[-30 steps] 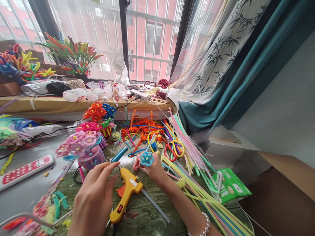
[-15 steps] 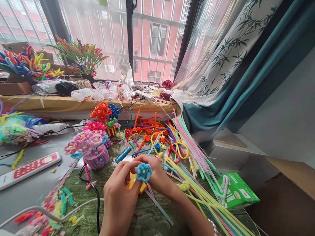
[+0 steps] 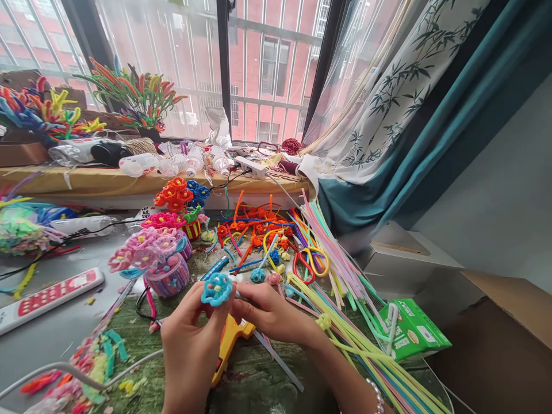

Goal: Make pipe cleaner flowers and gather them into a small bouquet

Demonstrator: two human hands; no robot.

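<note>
Near the front centre, a light blue pipe-cleaner flower (image 3: 216, 289) with a pale yellow centre is pinched in my left hand (image 3: 194, 333). My right hand (image 3: 267, 313) is closed just right of the flower, fingers pressed around what looks like its light blue stem. Below both hands a yellow glue gun (image 3: 230, 342) lies on the green table top (image 3: 259, 385), partly covered by them. A clear glue stick (image 3: 280, 362) extends from it to the lower right. Behind my hands are a small blue flower (image 3: 257, 275) and a pink one (image 3: 274, 279).
Striped pots with pink flowers (image 3: 168, 273) stand at left, beside a blue lighter (image 3: 214, 268). Scissors (image 3: 304, 267) and long pipe cleaners (image 3: 357, 333) lie right. A green packet (image 3: 416, 330), a white remote (image 3: 52, 299) and a black cable (image 3: 140, 305) are around.
The flower and my left hand have moved left. My right hand now sits lower beside the flower, its fingers more visible. More of the glue gun and the small flowers behind show.
</note>
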